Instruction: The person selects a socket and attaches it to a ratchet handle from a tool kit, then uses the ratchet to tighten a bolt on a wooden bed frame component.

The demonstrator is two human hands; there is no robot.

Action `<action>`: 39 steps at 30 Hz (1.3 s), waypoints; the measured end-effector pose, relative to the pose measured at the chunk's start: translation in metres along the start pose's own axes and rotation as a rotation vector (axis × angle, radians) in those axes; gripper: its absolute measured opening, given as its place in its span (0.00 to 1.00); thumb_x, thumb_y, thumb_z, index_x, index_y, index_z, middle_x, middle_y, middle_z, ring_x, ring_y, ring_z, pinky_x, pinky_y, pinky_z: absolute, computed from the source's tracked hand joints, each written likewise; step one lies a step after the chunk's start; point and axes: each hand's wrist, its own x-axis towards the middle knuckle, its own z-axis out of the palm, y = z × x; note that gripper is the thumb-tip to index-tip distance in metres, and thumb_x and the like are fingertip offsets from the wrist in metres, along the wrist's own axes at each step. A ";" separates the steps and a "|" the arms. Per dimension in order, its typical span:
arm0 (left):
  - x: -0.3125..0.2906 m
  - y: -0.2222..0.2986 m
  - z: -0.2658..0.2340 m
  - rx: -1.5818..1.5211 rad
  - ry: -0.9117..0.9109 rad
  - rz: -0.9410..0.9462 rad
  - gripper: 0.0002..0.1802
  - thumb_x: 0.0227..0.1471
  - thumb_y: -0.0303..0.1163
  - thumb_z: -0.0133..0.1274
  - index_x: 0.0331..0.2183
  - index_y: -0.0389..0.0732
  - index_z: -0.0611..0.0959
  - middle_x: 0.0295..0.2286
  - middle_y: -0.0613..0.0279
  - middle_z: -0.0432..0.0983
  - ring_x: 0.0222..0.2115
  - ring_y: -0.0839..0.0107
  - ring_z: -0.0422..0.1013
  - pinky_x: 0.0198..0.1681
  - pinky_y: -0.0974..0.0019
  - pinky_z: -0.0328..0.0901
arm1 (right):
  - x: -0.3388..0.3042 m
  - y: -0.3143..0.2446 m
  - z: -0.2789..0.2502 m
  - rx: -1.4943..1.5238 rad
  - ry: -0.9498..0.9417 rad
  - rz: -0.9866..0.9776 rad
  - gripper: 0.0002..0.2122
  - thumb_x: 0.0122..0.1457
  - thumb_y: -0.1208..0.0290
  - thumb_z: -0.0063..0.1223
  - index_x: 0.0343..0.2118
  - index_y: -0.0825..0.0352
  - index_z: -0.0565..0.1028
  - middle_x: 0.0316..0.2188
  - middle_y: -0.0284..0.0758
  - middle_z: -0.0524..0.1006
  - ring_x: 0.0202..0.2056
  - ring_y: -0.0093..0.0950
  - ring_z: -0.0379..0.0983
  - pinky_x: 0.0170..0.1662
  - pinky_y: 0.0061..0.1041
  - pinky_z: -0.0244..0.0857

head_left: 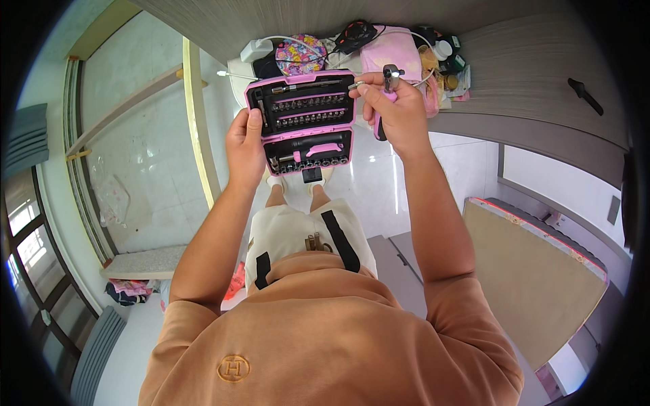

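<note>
Pink plastic bit case (306, 125) – left hand (245, 145) grips it, right hand (398, 111) clenches ratchet driver (391, 80)

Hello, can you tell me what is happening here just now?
A person stands at a grey counter and holds an open pink tool case up with the left hand, gripping its left edge. The right hand holds a small pink-handled ratchet tool beside the case. Rows of bits and sockets sit inside the case.

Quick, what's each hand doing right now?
Left hand: closed on the open pink tool case.
Right hand: closed on a ratchet tool.
</note>
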 end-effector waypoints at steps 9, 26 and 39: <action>0.000 -0.003 -0.001 -0.041 -0.015 0.014 0.15 0.60 0.38 0.43 0.35 0.35 0.76 0.29 0.67 0.73 0.29 0.83 0.65 0.35 0.77 0.61 | -0.004 0.000 0.000 -0.134 0.055 -0.006 0.05 0.51 0.72 0.58 0.31 0.66 0.78 0.18 0.24 0.71 0.17 0.13 0.61 0.20 0.14 0.56; 0.002 0.000 0.000 -0.022 0.022 -0.006 0.16 0.60 0.39 0.43 0.34 0.34 0.76 0.28 0.67 0.72 0.28 0.83 0.64 0.34 0.77 0.60 | -0.007 0.005 0.008 -0.195 0.038 0.058 0.06 0.52 0.72 0.57 0.32 0.65 0.79 0.17 0.23 0.70 0.18 0.13 0.60 0.21 0.14 0.56; 0.005 -0.003 0.002 0.049 0.019 -0.010 0.16 0.58 0.39 0.46 0.34 0.35 0.76 0.27 0.68 0.72 0.29 0.82 0.64 0.34 0.77 0.60 | -0.003 0.002 0.023 -0.199 -0.017 0.027 0.05 0.51 0.75 0.57 0.32 0.66 0.79 0.19 0.24 0.72 0.18 0.13 0.63 0.22 0.15 0.59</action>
